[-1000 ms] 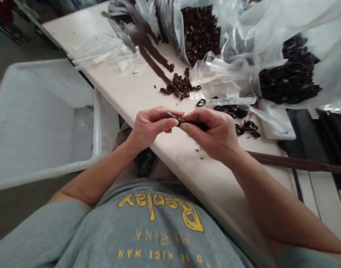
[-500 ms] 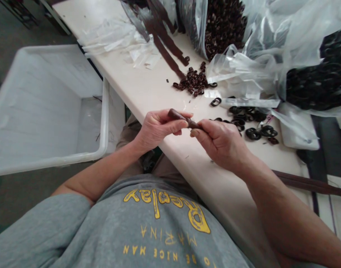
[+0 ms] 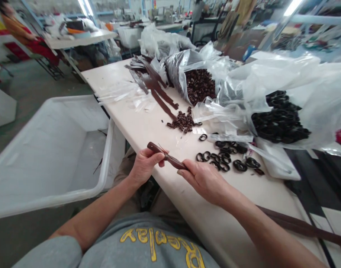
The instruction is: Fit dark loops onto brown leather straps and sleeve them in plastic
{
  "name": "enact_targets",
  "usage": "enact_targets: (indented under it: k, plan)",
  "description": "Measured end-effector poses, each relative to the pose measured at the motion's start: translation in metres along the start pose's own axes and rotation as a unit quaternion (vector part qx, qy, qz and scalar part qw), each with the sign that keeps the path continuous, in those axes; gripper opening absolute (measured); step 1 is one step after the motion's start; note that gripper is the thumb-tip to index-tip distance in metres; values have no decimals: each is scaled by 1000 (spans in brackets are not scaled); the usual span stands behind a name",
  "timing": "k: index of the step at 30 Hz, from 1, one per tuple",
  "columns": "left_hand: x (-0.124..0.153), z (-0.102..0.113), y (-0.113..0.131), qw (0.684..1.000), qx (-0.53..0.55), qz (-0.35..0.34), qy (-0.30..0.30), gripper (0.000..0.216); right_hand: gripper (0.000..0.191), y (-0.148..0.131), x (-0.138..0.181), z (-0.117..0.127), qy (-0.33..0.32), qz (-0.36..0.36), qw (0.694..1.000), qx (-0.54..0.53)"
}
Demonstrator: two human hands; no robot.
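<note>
Both of my hands hold a dark brown strap [image 3: 174, 161] above the front edge of the table. My left hand [image 3: 142, 166] pinches it between thumb and fingers close to its rounded end. My right hand [image 3: 206, 181] is wrapped round it further along, and a narrow, gathered section shows between the two. A brown length [image 3: 291, 224] emerges beyond my right forearm and trails off to the right. Small brown loops [image 3: 184, 121] lie in a pile past my hands. Black loops [image 3: 222, 156] are scattered by my right hand.
A large white bin [image 3: 106, 163] stands left of the table [image 3: 137, 126]. Plastic bags of brown loops [image 3: 200, 86] and black loops [image 3: 279, 121] sit at the back and right. Brown straps [image 3: 159, 95] and white strips [image 3: 121, 91] lie at the far left. A seated person [image 3: 25, 33] is in the background.
My view has tilted up, bringing the room behind the table into sight. My hands have moved slightly apart along the strap, so more of it shows between them.
</note>
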State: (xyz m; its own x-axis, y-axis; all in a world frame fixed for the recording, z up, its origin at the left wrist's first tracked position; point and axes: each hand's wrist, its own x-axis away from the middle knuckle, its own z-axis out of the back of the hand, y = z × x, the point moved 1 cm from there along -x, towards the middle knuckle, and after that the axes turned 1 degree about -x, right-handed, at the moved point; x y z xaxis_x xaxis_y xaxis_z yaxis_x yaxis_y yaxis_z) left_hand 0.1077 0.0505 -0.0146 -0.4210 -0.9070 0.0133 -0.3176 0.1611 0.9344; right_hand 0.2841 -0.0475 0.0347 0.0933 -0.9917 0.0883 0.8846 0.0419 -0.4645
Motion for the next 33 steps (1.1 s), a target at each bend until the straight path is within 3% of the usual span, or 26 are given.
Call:
enact_targets:
  k: [6,16,21,24,27,30,33]
  plan:
    - [11,-15,3,996,-48,25,-77,31,26,-5,2,-1,-32,7,999,-25]
    - [15,-27,11,987,-115,11,-107,25,29,-4,2,-4,-6,20,1000,-17]
    - [9,-16,18,987,-145,-30,-66,21,31,-3,2,6,-6,-3,999,51]
    - [11,-19,17,986,-156,-8,-63,23,31,-5,2,5,-9,-22,998,64]
    - [14,-26,12,983,-151,19,-105,23,30,-7,2,3,0,-10,999,47]
    - [9,-28,14,986,-131,-8,-105,22,27,-10,5,9,98,13,995,28]
    - [-3,-24,25,994,-73,-69,-31,24,26,-21,16,17,253,128,959,-9]
